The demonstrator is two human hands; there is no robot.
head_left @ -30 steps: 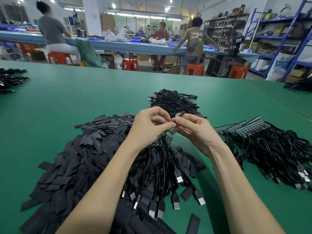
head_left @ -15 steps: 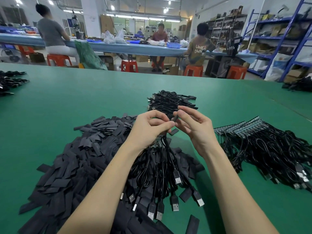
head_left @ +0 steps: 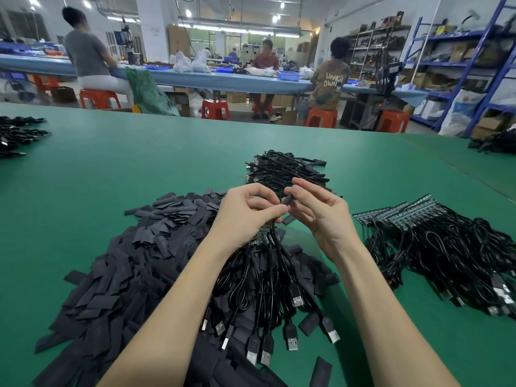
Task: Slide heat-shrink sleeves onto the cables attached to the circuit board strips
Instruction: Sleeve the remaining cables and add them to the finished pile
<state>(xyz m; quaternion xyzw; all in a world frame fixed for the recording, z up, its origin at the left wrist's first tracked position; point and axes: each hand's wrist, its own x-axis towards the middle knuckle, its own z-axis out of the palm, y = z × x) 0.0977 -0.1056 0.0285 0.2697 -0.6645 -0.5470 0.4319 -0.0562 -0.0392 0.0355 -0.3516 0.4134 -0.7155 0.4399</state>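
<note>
At frame centre, the right hand (head_left: 321,213) pinches a sleeve (head_left: 287,199) upright for threading; the left hand (head_left: 245,210) clamps the cable bundle (head_left: 268,272) steady.

Sleeves (head_left: 134,263) lie left of cables (head_left: 446,252) on table (head_left: 111,163).

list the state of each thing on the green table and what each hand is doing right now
left hand: grips the circuit board strip, raised off the table
right hand: pinches one sleeve
sleeve: held upright between the hands
circuit board strip: hanging below the left hand, cables dangling
sleeve pile: loose, flat, heaped
strips at right: lying stacked, cables tangled
far cable bundle: lying heaped
</note>
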